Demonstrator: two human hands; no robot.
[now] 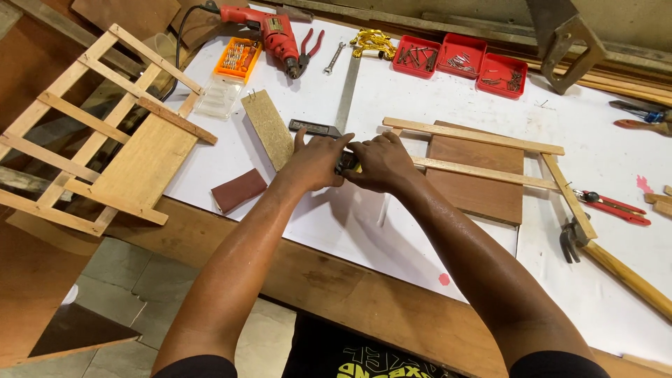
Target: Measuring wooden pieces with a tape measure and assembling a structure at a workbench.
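A small dark-and-yellow object (348, 165), kind unclear, is being pinched between left hand (316, 162) and right hand (381, 162) above the white bench sheet (336, 231). Slippage onto the wooden frame (483, 171) is being risked by the fingertip-only grip.

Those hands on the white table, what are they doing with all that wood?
A person has the left hand and right hand pressed together around a small dark thing, too hidden to name. It sits at the end of a thin wooden slat lying across a brown board. A claw hammer, red drill and sandpaper block lie nearby.
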